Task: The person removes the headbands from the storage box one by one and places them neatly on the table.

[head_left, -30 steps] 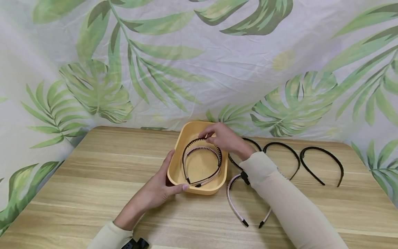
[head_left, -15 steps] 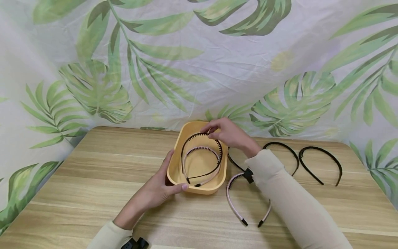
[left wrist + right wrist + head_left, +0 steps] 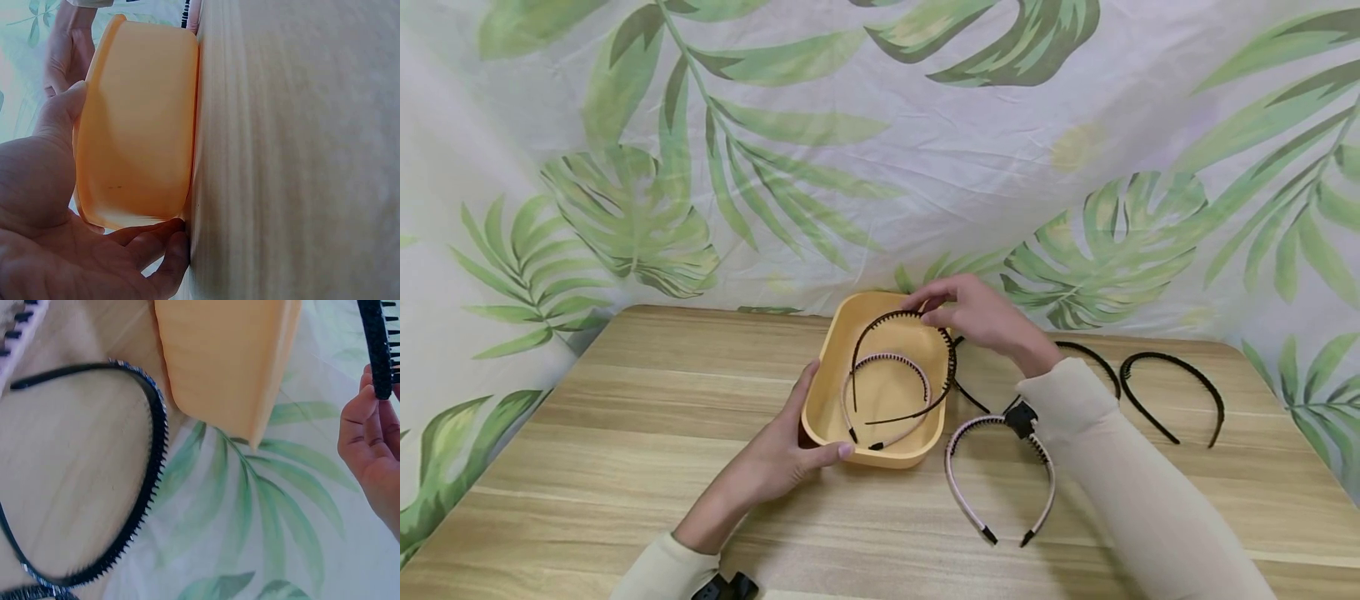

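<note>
My left hand point(image 3: 778, 458) holds a yellow plastic box point(image 3: 887, 461) at its near left corner, thumb on the rim; the left wrist view shows its fingers along the box's side wall point(image 3: 137, 125). With thumb and fingertips, my right hand point(image 3: 981, 317) pinches a black toothed headband point(image 3: 952, 367) at the top of its arch. That headband hangs tilted over the box, its right side crossing the rim. Inside the box lies a pink headband point(image 3: 886, 357) with black tips. The right wrist view shows the right hand point(image 3: 375, 437) gripping the raised black headband point(image 3: 377, 350).
Another pink headband point(image 3: 952, 475) lies on the wooden table right of the box. Several black headbands point(image 3: 1204, 377) lie in a row farther right, one partly hidden behind the right hand and wrist. A leaf-print cloth point(image 3: 820, 200) hangs behind the table.
My right hand has lifted the black headband and drawn it up and to the right, away from the pink one in the box. The left hand and box stay put.
</note>
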Demonstrator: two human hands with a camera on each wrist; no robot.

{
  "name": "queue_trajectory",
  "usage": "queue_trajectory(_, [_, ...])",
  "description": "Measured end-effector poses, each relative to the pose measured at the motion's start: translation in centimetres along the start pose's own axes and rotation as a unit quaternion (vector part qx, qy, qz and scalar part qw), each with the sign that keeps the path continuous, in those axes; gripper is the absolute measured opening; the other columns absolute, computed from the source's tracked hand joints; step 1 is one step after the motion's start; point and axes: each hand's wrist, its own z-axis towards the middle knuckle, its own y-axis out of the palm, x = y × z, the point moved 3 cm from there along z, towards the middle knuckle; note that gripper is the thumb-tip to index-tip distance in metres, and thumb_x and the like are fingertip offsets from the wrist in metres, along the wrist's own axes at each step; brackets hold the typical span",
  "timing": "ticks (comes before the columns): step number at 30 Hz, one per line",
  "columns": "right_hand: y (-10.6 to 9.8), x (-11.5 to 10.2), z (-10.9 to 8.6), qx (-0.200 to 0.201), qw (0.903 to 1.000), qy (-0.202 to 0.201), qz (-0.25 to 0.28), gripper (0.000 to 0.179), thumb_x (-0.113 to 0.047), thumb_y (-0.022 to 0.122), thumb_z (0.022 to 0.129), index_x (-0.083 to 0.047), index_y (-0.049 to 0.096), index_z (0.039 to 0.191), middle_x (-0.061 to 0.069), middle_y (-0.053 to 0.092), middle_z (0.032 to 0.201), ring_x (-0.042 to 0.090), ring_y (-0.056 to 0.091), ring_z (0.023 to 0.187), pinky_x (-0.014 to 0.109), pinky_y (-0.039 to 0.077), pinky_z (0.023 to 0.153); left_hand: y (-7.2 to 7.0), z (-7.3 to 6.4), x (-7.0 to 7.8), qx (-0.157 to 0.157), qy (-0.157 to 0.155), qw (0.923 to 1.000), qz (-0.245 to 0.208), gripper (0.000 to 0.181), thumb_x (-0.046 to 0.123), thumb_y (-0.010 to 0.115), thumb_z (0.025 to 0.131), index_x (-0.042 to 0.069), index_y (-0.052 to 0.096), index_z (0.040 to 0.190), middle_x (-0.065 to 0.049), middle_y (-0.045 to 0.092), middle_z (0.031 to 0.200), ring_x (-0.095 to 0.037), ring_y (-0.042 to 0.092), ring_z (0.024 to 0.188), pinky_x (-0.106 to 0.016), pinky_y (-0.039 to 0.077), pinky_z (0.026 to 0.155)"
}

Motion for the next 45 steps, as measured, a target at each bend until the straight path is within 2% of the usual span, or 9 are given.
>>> queue_trajectory(8, [-1.7,-0.3,-1.6,0.007,0.9997,-0.011,-0.018,0.03,-0.001,0.065,0.098,-0.008,0.078,0.124,0.011,0.075,0.121,0.024,0.065,0.112,0.038,0.051,0.092,0.0,0.0,0.0,0.001,0.001,1.0,-0.002,0.122,0.038,0.083,0.091,0.025,-0.01,0.169,-0.022,0.02,0.173,-0.035,0.037,0.153,-0.054,0.024,0.125])
queue_trajectory(16, [-3.1,-0.1,-3.4,0.005,0.9998,-0.004,-0.017,0.029,-0.002,0.064,0.098,-0.008,0.077,0.123,0.011,0.076,0.116,0.023,0.066,0.109,0.043,0.049,0.1,0.0,0.0,0.0,-0.002,0.003,1.0,-0.002,0.121,0.037,0.082,0.092,0.026,-0.01,0.169,-0.021,0.018,0.174,-0.035,0.037,0.153,-0.053,0.026,0.124])
queue_trajectory(20, [-3.7,0.2,-4.3,0.005,0.9996,0.002,-0.027,0.028,-0.003,0.063,0.099,-0.007,0.077,0.124,0.013,0.075,0.12,0.023,0.065,0.111,0.041,0.05,0.099,0.0,0.1,-0.1,-0.004,0.003,1.0,-0.006,0.121,0.035,0.082,0.092,0.026,-0.011,0.169,-0.021,0.018,0.174,-0.034,0.039,0.152,-0.053,0.027,0.123])
queue_trajectory(24, [-4.2,0.6,-5.1,0.0,0.9994,0.013,-0.032,0.029,-0.002,0.061,0.101,-0.007,0.076,0.124,0.014,0.074,0.123,0.025,0.064,0.116,0.041,0.05,0.099,0.0,0.1,-0.1,-0.002,0.0,1.0,-0.005,0.122,0.036,0.082,0.092,0.027,-0.011,0.169,-0.021,0.017,0.174,-0.035,0.035,0.154,-0.054,0.024,0.125])
queue_trajectory(29, [-4.6,0.9,-6.2,-0.005,0.9987,0.017,-0.047,0.027,-0.003,0.061,0.101,-0.006,0.076,0.123,0.012,0.074,0.126,0.027,0.064,0.119,0.044,0.05,0.1,0.0,0.0,0.0,-0.002,0.002,1.0,-0.005,0.122,0.036,0.083,0.091,0.027,-0.011,0.169,-0.021,0.018,0.174,-0.036,0.034,0.155,-0.056,0.023,0.125])
queue_trajectory(36, [-5.2,1.8,-7.7,-0.016,0.9984,0.028,-0.047,0.026,-0.004,0.062,0.102,-0.009,0.077,0.122,0.01,0.073,0.131,0.026,0.064,0.121,0.04,0.05,0.1,0.0,0.1,0.0,-0.003,0.008,0.9999,-0.009,0.121,0.035,0.083,0.091,0.027,-0.01,0.169,-0.019,0.02,0.174,-0.035,0.033,0.155,-0.056,0.021,0.126])
queue_trajectory(45, [-5.8,3.2,-9.7,-0.045,0.9963,0.038,-0.062,0.027,-0.006,0.062,0.102,-0.011,0.077,0.123,0.013,0.071,0.136,0.032,0.062,0.13,0.053,0.049,0.106,0.0,0.0,0.0,0.001,0.006,1.0,0.001,0.121,0.037,0.083,0.091,0.026,-0.009,0.169,-0.02,0.021,0.173,-0.035,0.033,0.155,-0.056,0.023,0.125])
